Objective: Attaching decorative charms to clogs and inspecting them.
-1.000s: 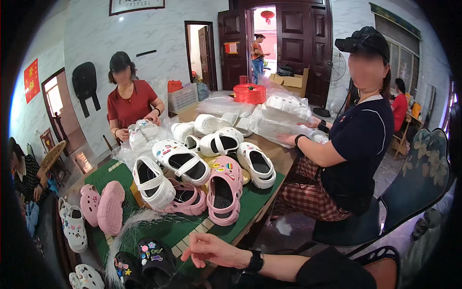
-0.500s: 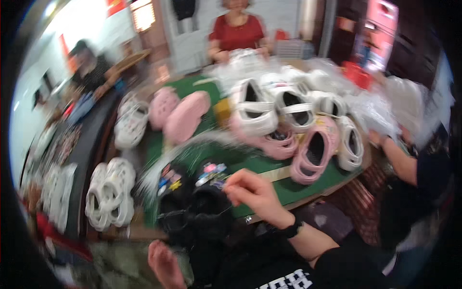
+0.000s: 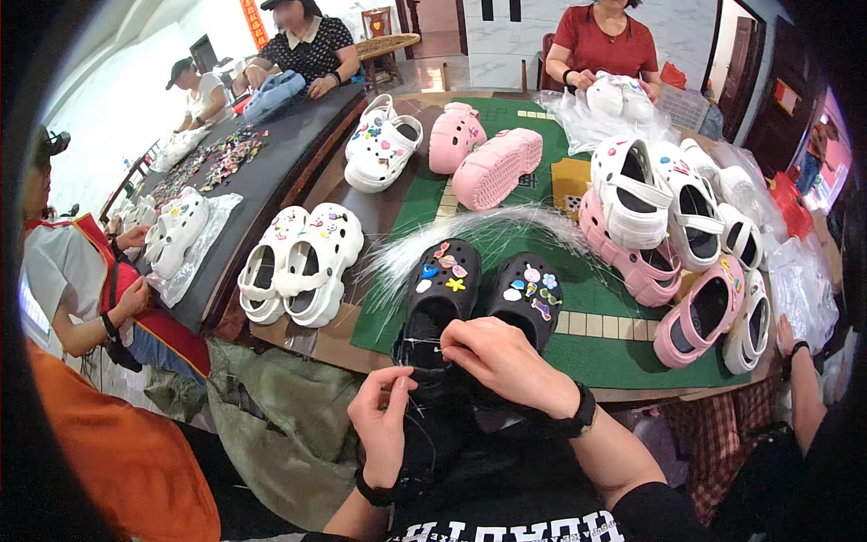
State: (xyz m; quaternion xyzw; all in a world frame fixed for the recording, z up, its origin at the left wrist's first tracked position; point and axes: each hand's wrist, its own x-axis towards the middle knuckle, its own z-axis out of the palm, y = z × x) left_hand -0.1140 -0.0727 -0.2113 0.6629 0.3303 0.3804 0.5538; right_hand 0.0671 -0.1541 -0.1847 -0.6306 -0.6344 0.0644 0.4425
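A pair of black clogs [image 3: 435, 280] with colourful charms lies at the table's near edge, toes pointing away from me. Over the heel of the left clog, my right hand [image 3: 506, 361] is closed in a pinch, a thin clear plastic thread [image 3: 423, 341] at its fingertips. My left hand [image 3: 381, 417] is just below and to the left, thumb and finger pinched at the thread's other side. Right behind the toes spreads a bundle of fine clear threads [image 3: 488, 224]. The right clog's heel is partly hidden by my right hand.
White charm-covered clogs [image 3: 302, 262] stand at left, pink clogs [image 3: 498, 167] behind. A pile of white and pink clogs [image 3: 632, 208] fills the right of the green table mat [image 3: 388, 330]. Co-workers sit around, one in a red shirt [image 3: 607, 45]; a hand [image 3: 787, 334] is at right.
My view has turned left and steadied. My left hand has risen from below the table edge to the clog's heel, and my right hand has come close to it.
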